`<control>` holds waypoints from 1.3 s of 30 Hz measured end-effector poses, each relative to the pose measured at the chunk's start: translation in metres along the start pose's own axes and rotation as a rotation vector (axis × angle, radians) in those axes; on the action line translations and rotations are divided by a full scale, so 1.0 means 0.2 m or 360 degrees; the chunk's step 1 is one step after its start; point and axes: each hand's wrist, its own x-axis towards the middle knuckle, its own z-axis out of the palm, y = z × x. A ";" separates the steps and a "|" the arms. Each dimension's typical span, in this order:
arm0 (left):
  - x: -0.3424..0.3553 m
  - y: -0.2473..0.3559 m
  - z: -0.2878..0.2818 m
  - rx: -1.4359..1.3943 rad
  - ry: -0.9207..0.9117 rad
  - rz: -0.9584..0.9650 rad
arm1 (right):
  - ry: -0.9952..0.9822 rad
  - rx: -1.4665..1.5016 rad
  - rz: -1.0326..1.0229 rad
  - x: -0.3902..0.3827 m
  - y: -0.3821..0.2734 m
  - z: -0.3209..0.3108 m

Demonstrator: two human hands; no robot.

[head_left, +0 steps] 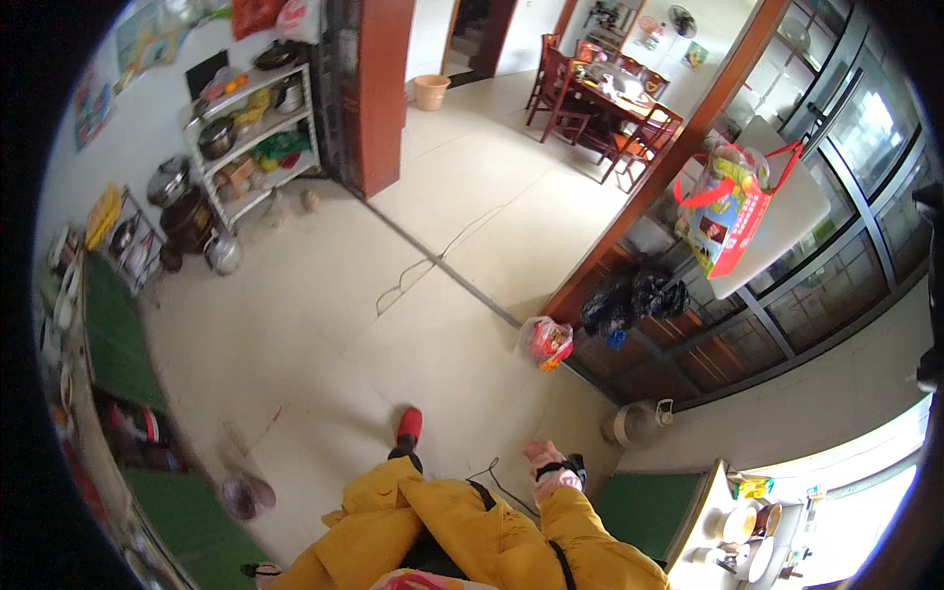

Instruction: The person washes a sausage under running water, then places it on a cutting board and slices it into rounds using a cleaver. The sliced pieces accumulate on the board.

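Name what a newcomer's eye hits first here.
The person's bright yellow jacket fills the bottom centre, with a red shoe just ahead and the right hand farther right. A colourful bag with red handles stands out at upper right. A red-brown pillar rises left of top centre.

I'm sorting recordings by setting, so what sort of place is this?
It looks like a home kitchen: cooking pots stand on a shelf rack, and wooden chairs surround a table beyond.
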 end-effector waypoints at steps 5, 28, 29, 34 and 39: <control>0.67 0.52 -0.56 0.0200 0.0011 0.0078 | 0.0291 0.0761 0.0831 0.00 -0.05 -0.27; 2.32 3.89 -1.88 0.3007 0.1383 0.1938 | 0.0770 0.1347 0.1129 2.59 0.61 -2.36; 2.33 3.89 -1.93 0.2850 0.1258 0.1756 | 0.0943 0.1464 0.0998 2.74 0.69 -2.46; 2.67 4.52 -2.24 0.1390 -0.0290 0.1006 | 0.1031 0.1524 0.1024 3.42 1.15 -2.80; 3.12 5.69 -2.72 0.1768 0.0599 0.1633 | 0.0441 0.1836 0.1970 3.56 1.30 -3.04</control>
